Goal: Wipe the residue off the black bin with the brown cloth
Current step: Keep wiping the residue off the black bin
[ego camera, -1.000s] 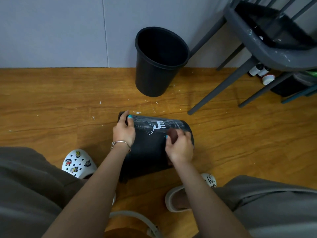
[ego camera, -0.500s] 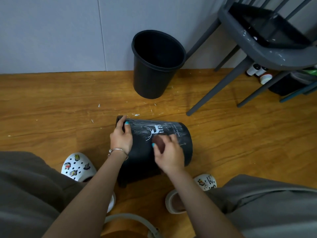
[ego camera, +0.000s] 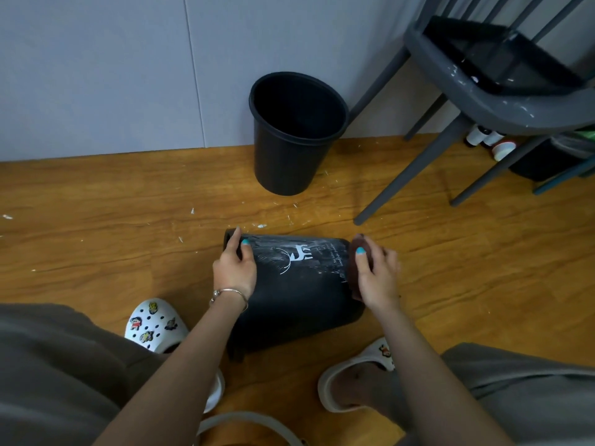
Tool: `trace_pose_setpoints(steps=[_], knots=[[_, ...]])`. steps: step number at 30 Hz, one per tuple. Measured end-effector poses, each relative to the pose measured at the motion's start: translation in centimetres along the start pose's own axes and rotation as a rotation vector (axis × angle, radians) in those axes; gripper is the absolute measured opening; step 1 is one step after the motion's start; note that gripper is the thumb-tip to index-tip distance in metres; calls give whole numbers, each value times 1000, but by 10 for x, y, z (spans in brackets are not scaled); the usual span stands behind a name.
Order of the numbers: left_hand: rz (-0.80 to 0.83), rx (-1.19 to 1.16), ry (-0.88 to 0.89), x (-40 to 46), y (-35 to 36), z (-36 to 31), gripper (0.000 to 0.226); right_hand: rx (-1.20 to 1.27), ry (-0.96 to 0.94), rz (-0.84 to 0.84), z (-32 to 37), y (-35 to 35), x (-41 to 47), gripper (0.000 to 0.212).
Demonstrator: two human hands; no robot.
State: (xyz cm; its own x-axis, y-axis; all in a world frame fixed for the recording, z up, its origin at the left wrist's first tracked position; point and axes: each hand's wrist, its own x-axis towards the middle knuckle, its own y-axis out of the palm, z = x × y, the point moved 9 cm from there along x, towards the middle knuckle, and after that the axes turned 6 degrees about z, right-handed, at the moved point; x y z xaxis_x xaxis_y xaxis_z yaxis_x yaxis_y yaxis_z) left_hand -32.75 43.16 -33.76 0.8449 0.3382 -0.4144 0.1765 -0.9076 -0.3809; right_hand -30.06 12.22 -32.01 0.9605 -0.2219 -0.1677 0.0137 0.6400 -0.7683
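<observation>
Since the earlier frame, the right hand (ego camera: 377,278) has carried the brown cloth (ego camera: 356,268) from the middle of the black bin (ego camera: 299,294) to its right-hand end, baring the white deer print (ego camera: 299,253) on the side. The bin lies on its side on the wooden floor (ego camera: 96,252), between the person's two white clogs (ego camera: 154,326), its wall streaked with pale residue near the print. The right hand's fingers (ego camera: 360,252) are curled round the cloth and press it against the bin's end. The left hand (ego camera: 234,268) grips the opposite end, thumb on the wall and fingers hooked over the rim. A bracelet (ego camera: 229,293) circles the left wrist. A second black bin (ego camera: 294,133) stands upright against the grey wall (ego camera: 96,75), well apart from the first, with white flecks (ego camera: 260,225) scattered on the floor between them. A grey chair (ego camera: 483,101) stands at upper right, with small bottles (ego camera: 486,139) beneath it.
</observation>
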Motion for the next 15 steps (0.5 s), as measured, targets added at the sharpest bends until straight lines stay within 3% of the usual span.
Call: trace_pose_setpoints(steps=[2,4,5,9,13,15], knots=[[45,185,-10,2,0,-1,41,26,56,40,-6,9,2,57],[133,336,-31,7,2,-2,37,217,173,20,-20,7,3,70],[165,339,-46,10,3,-3,36,254,186,21,-23,6,4,67],[123,171,-67,11,4,-10,49,150,203,60,-26,9,10,38],[14,70,-36,6,-1,-9,47,-118,201,-21,-4,20,-2,46],[-33,59,-40,9,-7,-8,41,-277,19,-141,32,32,-16,39]])
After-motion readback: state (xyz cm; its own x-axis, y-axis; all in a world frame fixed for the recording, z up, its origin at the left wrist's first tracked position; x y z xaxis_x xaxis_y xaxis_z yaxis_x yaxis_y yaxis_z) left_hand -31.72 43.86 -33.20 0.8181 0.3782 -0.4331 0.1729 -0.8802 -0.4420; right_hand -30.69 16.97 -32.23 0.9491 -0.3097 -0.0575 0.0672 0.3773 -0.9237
